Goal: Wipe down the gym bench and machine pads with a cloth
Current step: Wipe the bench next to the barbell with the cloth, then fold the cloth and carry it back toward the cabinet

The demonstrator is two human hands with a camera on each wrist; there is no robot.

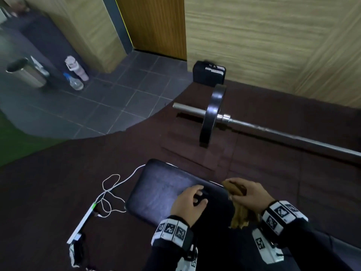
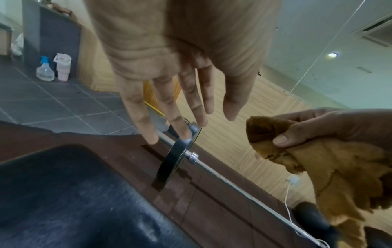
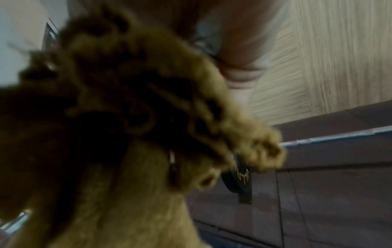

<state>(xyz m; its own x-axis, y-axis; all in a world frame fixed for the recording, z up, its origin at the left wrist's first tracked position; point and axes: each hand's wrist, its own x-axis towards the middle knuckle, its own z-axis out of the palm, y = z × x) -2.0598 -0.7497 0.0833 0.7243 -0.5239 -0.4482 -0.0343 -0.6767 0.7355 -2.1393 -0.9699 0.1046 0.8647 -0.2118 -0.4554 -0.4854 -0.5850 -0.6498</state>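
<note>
Grip, right: the right hand (image 1: 248,194) curls round a tan, fuzzy terry cloth (image 1: 241,216), thumb pinching its top fold; the rest hangs bunched below the fist, at the near right edge of the pad.
Grip, left: the left hand (image 1: 187,202) holds nothing, fingers (image 2: 169,107) straight and slightly spread above the pad.
Tabletop: one dark, rounded-corner padded vinyl bench pad (image 1: 162,190), its surface showing pale streaks.
Counts: one cloth, one pad, one steel barbell (image 1: 273,130) with one round black plate (image 1: 212,114), two bottles, one bin.
Far left floor: a clear plastic spray bottle with a blue trigger (image 1: 75,82), a pale pink bottle (image 1: 77,68) just beside it, a cylindrical metal bin (image 1: 27,73); grey tiles there, dark rubber matting nearer.
Left of pad: a looping white cable (image 1: 111,192).
View differences: the left wrist view shows the empty palm and the thumb pinch clearly; the right wrist view is mostly blurred cloth (image 3: 127,134); only the head view shows a black case (image 1: 209,73) against the wood-grain wall.
</note>
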